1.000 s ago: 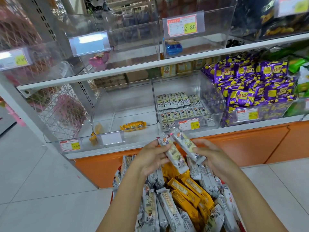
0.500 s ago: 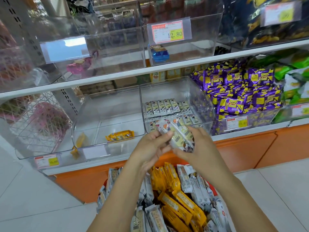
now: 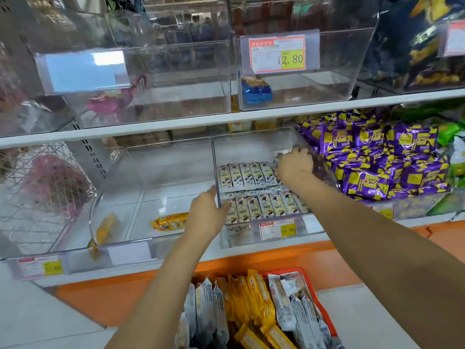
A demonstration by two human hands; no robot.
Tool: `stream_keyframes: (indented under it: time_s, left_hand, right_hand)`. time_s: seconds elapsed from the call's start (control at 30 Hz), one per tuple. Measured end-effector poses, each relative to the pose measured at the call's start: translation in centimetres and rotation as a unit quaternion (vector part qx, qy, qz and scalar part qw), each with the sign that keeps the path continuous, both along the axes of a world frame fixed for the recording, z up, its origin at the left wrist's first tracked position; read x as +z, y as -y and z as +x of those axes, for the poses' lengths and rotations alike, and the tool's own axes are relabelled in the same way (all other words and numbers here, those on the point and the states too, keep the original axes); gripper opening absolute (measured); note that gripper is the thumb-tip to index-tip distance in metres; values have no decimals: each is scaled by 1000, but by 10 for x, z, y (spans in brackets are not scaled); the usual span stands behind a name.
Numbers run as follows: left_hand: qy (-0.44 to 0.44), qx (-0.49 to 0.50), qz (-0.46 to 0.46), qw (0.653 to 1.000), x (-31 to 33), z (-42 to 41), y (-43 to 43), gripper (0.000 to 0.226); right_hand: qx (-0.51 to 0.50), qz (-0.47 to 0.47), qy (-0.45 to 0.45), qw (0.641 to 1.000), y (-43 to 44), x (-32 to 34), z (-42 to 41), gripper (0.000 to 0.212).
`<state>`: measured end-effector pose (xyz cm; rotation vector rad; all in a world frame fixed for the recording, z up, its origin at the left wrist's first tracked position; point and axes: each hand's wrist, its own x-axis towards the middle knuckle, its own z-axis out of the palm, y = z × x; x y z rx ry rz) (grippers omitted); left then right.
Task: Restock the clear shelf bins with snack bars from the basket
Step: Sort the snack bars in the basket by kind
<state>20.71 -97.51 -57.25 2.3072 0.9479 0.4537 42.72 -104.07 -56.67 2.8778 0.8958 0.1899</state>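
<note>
The right hand [image 3: 294, 163] reaches deep into the back right corner of the middle clear plastic bin [image 3: 251, 144], fingers curled downward over a sliver of pale wrapper. The back of the hand hides whether it pinches a bar or has let go, so I cannot tell. The left hand [image 3: 205, 217] grips the bin's front left corner, thumb along the side wall, apparently steadying it. The likely trouble is in that corner. The wrist passes just above the two neat rows of white-wrapped snack bars [image 3: 247, 176], and a drag of the forearm could scuff them out of line. A bar dropped at an angle would lie across the row rather than in it. A hard push could also slide the bin on the white shelf. The neighbouring clear bin on the left [image 3: 163, 159] holds only a yellow-wrapped bar [image 3: 169, 221] and a second yellow one by its left wall [image 3: 107, 226]. To the right lie heaped purple-and-yellow packets [image 3: 364, 152]. Below, the red plastic basket [image 3: 324, 311] holds many white-wrapped and yellow bars [image 3: 251, 298].
</note>
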Motion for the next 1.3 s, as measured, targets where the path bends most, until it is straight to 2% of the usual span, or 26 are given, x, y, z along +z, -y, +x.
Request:
stream_keyframes:
  time_s: [0.07, 0.13, 0.3, 0.4, 0.53, 0.63, 0.7, 0.77, 0.8, 0.9, 0.97, 1.07, 1.1, 1.17, 1.3]
  left_hand:
    - [11, -9, -17, 1000, -9, 0, -4, 46]
    - [24, -13, -26, 999, -12, 0, -5, 46]
    - [43, -25, -19, 999, -15, 0, -7, 44]
    - [38, -25, -15, 999, -13, 1, -6, 39]
    - [30, -29, -27, 999, -9, -5, 0, 40]
    - [74, -21, -26, 997, -2, -23, 12, 39]
    - [114, -9, -10, 993, 1, -40, 23, 32]
    - [139, -10, 7, 990, 0, -55, 35, 16]
    - [134, -13, 11, 991, -3, -60, 40, 11]
    - [41, -45, -1, 998, -22, -67, 55, 13]
    - [-53, -75, -12, 996, -39, -68, 64, 13]
    - [-191, -143, -18, 971, -70, -71, 78, 36]
    - [-222, -165, -19, 961, -78, -73, 83, 38]
    - [-268, -192, -44, 943, -92, -76, 94, 44]
    - [-299, -219, -77, 926, -109, -82, 106, 47]
  right_hand:
    - [10, -3, 19, 1000, -7, -13, 9, 44]
    - [14, 7, -4, 1000, -14, -28, 18, 41]
    - [40, 73, -186, 979, -23, -61, 40, 50]
    - [34, 100, -245, 964, -22, -65, 40, 54]
    - [81, 153, -247, 953, -7, -39, 17, 50]
    - [144, 219, -197, 945, 21, -7, -22, 33]
    - [184, 245, -189, 933, 48, 10, -53, 39]
    - [194, 220, -228, 928, 79, 19, -84, 45]
    - [193, 179, -259, 929, 94, 19, -95, 43]
    - [201, -17, -321, 925, 125, -10, -116, 38]
    - [197, -96, -334, 917, 134, -50, -124, 51]
    - [184, -98, -367, 907, 136, -109, -130, 106]
    - [183, -99, -371, 905, 136, -122, -131, 117]
    - [170, -114, -378, 903, 136, -138, -131, 124]
    - [172, -145, -381, 897, 136, -142, -137, 120]
